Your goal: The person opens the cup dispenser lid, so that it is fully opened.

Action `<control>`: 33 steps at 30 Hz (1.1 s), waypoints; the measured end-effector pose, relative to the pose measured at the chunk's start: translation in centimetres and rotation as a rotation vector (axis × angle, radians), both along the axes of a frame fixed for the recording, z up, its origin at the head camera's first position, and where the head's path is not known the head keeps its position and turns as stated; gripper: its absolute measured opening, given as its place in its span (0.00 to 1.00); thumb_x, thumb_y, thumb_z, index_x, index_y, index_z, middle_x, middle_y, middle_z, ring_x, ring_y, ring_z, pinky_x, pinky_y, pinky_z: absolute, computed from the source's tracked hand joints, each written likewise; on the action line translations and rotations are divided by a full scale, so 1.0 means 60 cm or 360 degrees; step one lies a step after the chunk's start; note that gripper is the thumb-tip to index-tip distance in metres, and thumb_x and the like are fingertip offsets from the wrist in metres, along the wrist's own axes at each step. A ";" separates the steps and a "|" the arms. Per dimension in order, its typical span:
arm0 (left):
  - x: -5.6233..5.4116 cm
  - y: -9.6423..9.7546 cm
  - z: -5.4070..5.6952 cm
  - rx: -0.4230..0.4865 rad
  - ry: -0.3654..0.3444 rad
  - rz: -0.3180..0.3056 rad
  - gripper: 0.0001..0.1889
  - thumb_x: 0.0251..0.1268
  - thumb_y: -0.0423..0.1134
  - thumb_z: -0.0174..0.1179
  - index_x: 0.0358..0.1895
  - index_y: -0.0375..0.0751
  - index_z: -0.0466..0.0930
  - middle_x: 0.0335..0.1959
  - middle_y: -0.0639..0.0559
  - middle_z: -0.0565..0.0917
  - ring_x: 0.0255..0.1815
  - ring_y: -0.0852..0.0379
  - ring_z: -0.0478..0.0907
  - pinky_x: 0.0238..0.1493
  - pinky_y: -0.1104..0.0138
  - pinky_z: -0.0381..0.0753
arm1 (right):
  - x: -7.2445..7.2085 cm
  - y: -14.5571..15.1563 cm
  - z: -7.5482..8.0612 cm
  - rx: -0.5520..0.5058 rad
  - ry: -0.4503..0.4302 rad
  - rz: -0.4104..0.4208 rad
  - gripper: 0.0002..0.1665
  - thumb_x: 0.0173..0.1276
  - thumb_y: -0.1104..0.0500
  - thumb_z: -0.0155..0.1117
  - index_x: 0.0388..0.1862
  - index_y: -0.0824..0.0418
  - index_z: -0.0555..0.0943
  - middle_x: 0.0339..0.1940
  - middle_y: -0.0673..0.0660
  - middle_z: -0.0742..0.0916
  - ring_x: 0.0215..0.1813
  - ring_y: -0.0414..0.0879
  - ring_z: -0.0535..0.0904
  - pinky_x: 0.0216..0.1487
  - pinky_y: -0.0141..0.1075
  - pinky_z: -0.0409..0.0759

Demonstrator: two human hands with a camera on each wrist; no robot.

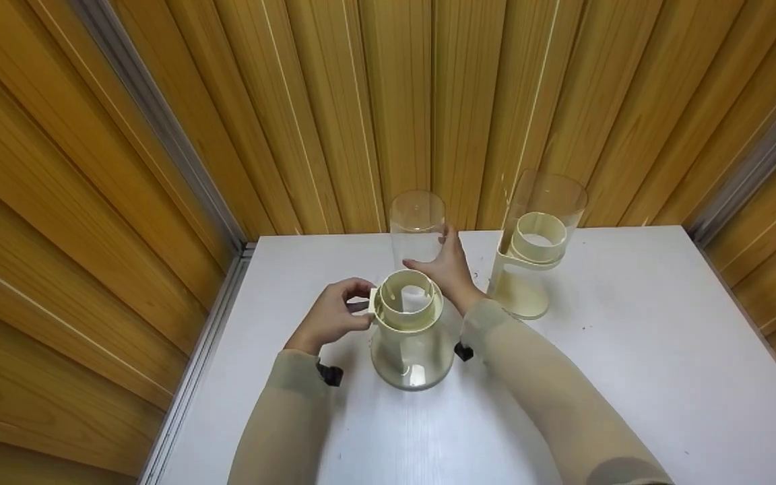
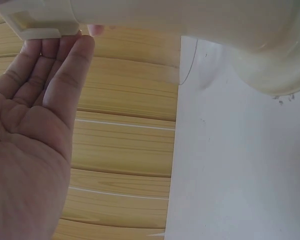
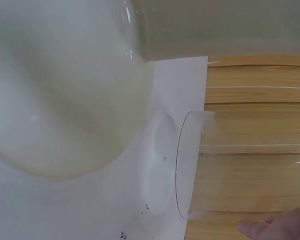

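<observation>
A cream plastic stand (image 1: 411, 353) with a round base and a ring-shaped top stands upright on the table. My left hand (image 1: 334, 313) is at the small block on the left of its ring, thumb and fingers on either side. In the left wrist view, the fingertips (image 2: 65, 55) touch that cream block (image 2: 42, 22). Just behind the stand, my right hand (image 1: 452, 266) grips a clear tube (image 1: 418, 225), thumb and fingers on opposite sides. The tube's lower rim (image 3: 179, 170) appears raised off the table in the right wrist view.
To the right stands a second cream stand (image 1: 526, 296), with another clear tube (image 1: 553, 192) beside its ring. The white table (image 1: 630, 377) meets wood-patterned walls (image 1: 395, 101) at the back and sides. Metal rails (image 1: 192, 367) run along the left edge.
</observation>
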State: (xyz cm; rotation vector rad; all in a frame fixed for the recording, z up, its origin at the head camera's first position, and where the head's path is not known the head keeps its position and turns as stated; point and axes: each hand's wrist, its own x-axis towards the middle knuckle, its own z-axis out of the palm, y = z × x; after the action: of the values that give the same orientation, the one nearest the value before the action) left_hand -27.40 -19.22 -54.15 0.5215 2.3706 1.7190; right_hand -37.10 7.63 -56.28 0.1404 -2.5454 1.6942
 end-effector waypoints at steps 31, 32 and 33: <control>0.000 0.001 -0.001 -0.0021 0.0007 0.0031 0.26 0.58 0.29 0.72 0.63 0.34 0.86 0.60 0.39 0.88 0.69 0.41 0.88 0.79 0.45 0.87 | -0.001 0.015 -0.042 0.0013 -0.0061 0.0049 0.81 0.63 0.46 0.90 0.95 0.62 0.40 0.94 0.67 0.61 0.94 0.66 0.59 0.97 0.57 0.62; 0.001 0.001 -0.001 -0.0021 0.0007 0.0033 0.26 0.58 0.29 0.72 0.63 0.34 0.85 0.60 0.39 0.88 0.69 0.41 0.88 0.78 0.45 0.87 | -0.001 0.016 -0.043 0.0010 -0.0062 0.0051 0.82 0.63 0.46 0.90 0.96 0.62 0.40 0.94 0.67 0.61 0.94 0.66 0.60 0.97 0.57 0.62; 0.002 0.001 -0.001 -0.0018 0.0004 0.0036 0.26 0.58 0.29 0.72 0.63 0.34 0.85 0.60 0.39 0.88 0.69 0.41 0.88 0.79 0.44 0.86 | -0.001 0.016 -0.044 0.0010 -0.0064 0.0055 0.82 0.63 0.46 0.90 0.96 0.61 0.40 0.94 0.67 0.61 0.94 0.66 0.59 0.97 0.57 0.62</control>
State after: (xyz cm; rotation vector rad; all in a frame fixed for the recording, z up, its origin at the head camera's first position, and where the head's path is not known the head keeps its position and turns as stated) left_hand -27.30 -19.14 -54.23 0.4971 2.3961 1.7141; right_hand -37.15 8.61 -58.95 0.1533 -2.5923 1.7189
